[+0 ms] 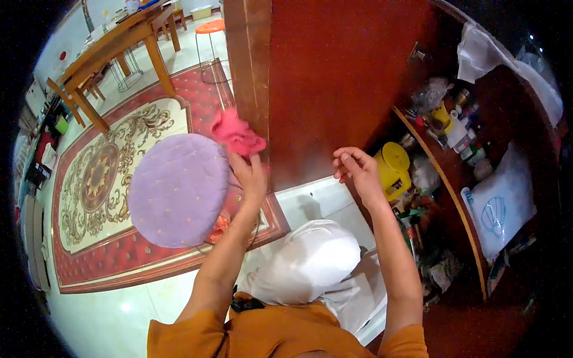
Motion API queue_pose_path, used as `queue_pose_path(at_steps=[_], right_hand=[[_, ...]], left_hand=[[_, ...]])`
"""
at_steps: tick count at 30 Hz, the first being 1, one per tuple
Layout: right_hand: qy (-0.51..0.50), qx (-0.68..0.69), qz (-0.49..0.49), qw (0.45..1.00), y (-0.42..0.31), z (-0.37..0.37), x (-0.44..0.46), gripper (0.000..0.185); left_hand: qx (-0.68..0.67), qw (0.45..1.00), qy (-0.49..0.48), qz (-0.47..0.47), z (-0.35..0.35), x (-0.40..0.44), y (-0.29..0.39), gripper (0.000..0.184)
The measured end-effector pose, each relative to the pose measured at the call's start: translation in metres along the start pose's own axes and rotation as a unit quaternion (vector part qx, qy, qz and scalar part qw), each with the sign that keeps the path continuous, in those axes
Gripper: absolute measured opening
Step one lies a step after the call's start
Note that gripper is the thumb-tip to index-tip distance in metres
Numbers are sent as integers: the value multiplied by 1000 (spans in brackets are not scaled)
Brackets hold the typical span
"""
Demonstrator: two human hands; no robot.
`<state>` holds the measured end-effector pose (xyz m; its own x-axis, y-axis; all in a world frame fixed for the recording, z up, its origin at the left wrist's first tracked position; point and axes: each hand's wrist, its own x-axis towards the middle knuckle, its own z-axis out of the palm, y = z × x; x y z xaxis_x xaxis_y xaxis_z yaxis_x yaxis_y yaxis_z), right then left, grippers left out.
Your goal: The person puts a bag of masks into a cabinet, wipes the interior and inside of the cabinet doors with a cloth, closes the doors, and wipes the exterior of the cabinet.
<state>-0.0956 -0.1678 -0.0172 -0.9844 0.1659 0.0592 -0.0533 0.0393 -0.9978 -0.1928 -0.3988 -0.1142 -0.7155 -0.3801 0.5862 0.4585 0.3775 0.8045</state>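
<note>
Pink cloth (237, 134) bunches above my left hand (252, 182) because only its lower edge seems clamped, beside the door (340, 83); my right hand (362, 174) hangs loosely curled, apparently empty, near the yellow jug (394, 160).

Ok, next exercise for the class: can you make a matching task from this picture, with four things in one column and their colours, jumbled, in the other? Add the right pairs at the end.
Things
1. Cloth at the left hand
2. Round cushion beside the left forearm
3. Bulky container just right of the right hand in the picture
4. Seat of the far stool

Colours
A. Yellow
B. Orange
C. Bright pink
D. Pale purple

Right pairs
1-C
2-D
3-A
4-B
</note>
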Motion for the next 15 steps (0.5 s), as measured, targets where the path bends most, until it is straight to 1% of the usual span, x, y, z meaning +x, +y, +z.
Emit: queue_pose_path(at_steps=[1, 2, 6, 9, 11, 13, 14, 15], right_hand=[[-4, 2, 7, 1000, 5, -3, -1, 17], [-2, -4, 10, 1000, 9, -7, -2, 17], [4, -5, 34, 999, 33, -18, -6, 19], [6, -13, 64, 998, 57, -32, -5, 21], [19, -36, 94, 995, 75, -41, -3, 22], [41, -71, 131, 988, 90, -50, 2, 23], [46, -68, 146, 986, 93, -54, 3, 23], [51, -66, 161, 983, 97, -58, 3, 23]], left_hand=[[47, 999, 13, 11, 7, -13, -27, 55], [30, 999, -8, -25, 7, -27, -46, 56], [-4, 982, -111, -153, -14, -72, -72, 48], [100, 921, -232, -297, -35, -101, -77, 38], [183, 900, -247, -310, -37, -126, -95, 31], [145, 913, -220, -310, -39, -157, -121, 26], [64, 933, -184, -303, -40, -176, -136, 25], [-18, 933, -187, -307, -37, -193, -172, 23]])
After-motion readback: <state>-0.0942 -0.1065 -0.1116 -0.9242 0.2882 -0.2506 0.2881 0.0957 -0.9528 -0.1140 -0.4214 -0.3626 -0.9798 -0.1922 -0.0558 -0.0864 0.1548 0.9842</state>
